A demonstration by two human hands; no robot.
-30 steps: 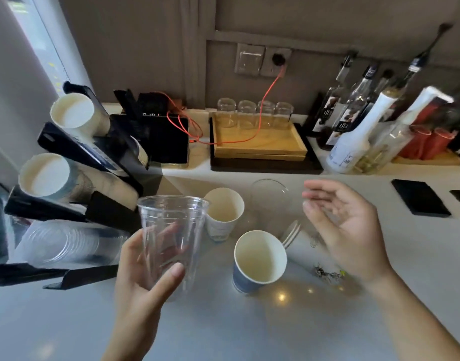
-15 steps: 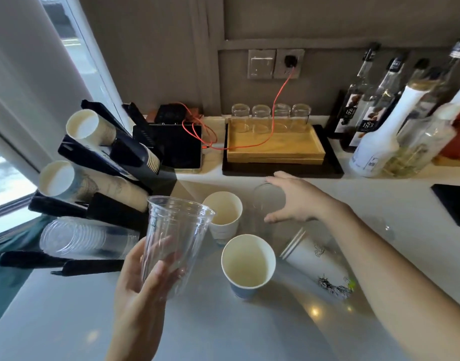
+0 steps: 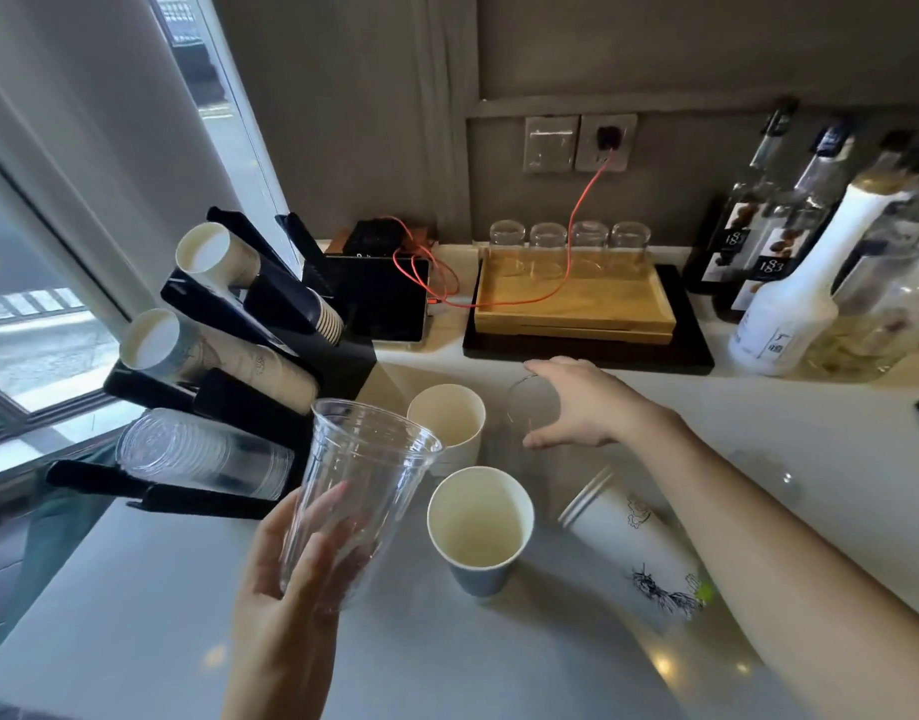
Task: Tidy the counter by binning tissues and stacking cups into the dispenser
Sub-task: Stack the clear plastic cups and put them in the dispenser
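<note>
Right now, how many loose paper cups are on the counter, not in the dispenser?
3. One white cup stands upright by the dispenser base, one blue-sided cup stands upright in front of it, and one printed cup lies on its side under the right forearm. Others may be hidden.

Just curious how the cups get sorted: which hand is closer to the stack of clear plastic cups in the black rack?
Left. The left hand, holding a clear cup, is just right of the clear cup stack. The right hand is farther right, past the paper cups.
</note>
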